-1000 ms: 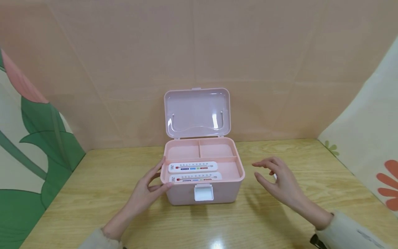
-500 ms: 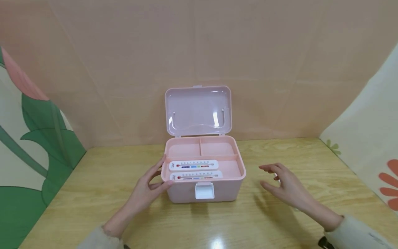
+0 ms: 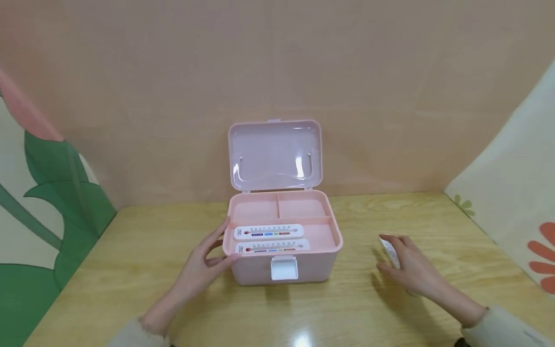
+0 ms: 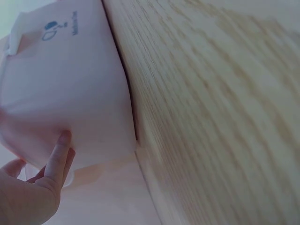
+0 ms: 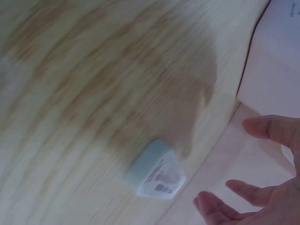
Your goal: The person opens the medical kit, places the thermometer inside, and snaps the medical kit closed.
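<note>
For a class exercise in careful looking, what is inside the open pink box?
Inside the pink box, the front compartment holds a far thermometer and a near thermometer. The front rim hides the near thermometer's lower edge; anything beneath either cannot be seen.

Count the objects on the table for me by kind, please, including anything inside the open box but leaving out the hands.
Pink box: 1
Thermometers, in the box's front compartment: 2
White printed item: 1
Total: 4

Pink box (image 3: 311, 268) upright, lid (image 3: 275, 152) raised, small white container (image 5: 158, 172) apart
</note>
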Motion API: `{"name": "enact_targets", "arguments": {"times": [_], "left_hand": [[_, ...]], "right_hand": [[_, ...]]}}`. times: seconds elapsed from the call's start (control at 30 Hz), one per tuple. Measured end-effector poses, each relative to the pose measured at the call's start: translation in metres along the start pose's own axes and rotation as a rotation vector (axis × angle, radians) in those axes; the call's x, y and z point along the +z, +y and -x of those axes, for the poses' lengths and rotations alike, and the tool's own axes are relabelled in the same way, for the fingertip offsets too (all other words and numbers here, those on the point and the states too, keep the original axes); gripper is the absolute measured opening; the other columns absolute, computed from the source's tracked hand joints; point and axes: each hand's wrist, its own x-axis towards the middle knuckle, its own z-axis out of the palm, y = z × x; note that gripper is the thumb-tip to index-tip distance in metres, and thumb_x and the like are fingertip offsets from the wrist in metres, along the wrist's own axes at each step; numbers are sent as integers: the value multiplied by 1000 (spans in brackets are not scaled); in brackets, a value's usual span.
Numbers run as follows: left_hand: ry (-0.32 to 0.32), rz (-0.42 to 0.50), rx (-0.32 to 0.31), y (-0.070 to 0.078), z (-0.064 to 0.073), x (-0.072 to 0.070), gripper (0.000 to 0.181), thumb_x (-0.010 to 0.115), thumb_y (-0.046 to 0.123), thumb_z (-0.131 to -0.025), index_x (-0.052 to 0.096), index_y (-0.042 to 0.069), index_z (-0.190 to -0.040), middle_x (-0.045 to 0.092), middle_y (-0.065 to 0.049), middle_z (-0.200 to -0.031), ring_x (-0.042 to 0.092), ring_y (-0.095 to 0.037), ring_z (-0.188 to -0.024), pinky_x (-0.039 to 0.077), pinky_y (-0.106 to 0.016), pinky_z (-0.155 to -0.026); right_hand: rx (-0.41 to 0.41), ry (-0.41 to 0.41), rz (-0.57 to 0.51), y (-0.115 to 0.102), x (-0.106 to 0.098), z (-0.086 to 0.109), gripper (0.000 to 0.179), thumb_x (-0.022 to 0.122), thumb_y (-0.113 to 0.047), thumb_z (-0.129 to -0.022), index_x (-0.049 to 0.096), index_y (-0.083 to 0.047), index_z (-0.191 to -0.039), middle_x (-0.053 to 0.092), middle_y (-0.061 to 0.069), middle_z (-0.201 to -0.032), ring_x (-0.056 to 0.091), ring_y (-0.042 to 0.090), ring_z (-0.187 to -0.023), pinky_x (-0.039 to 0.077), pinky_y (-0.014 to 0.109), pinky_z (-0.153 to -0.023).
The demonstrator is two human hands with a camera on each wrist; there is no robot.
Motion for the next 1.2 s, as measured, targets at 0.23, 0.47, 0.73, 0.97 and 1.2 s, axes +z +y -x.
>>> {"name": "enact_targets", "arguments": {"times": [0.23,0.47,0.73,0.97,1.2], "left_hand": [[3,3,19,-1,2,1,78,73,11,-84,33,25,-150,30,-9,-155,44,-40,-129,55,-28,-92],[-3,9,9,-1,2,2,79,74,12,-84,33,27,-150,29,-9,-155,44,-40,-130,55,-27,-92],[2,21,13,-1,3,1,78,73,11,-85,33,29,-150,30,-8,-155,43,-40,-130,55,-28,-92],[3,7,27,-2,4,0,78,73,11,-85,33,27,-150,29,-9,-155,43,-40,-130,55,-29,-92],[-5,3,34,-1,3,0,79,72,11,-85,31,27,-151,28,-9,-156,43,-41,-130,54,-28,-93]], "right_hand": [[65,-32,41,16,0,3,70,78,-18,-73,47,12,-128,52,38,-107,54,45,-93,51,55,-71],[100,-61,67,28,0,7,76,78,-21,-70,45,14,-128,54,33,-99,52,31,-82,47,38,-62],[146,-144,114,32,-5,8,85,80,-28,-70,41,20,-128,55,34,-98,53,30,-80,49,41,-63],[180,-182,128,34,-5,10,83,80,-31,-72,44,21,-127,55,33,-98,55,32,-83,50,40,-63],[178,-187,124,37,-6,11,77,79,-32,-75,49,21,-123,62,27,-94,53,31,-86,47,34,-60]]}}
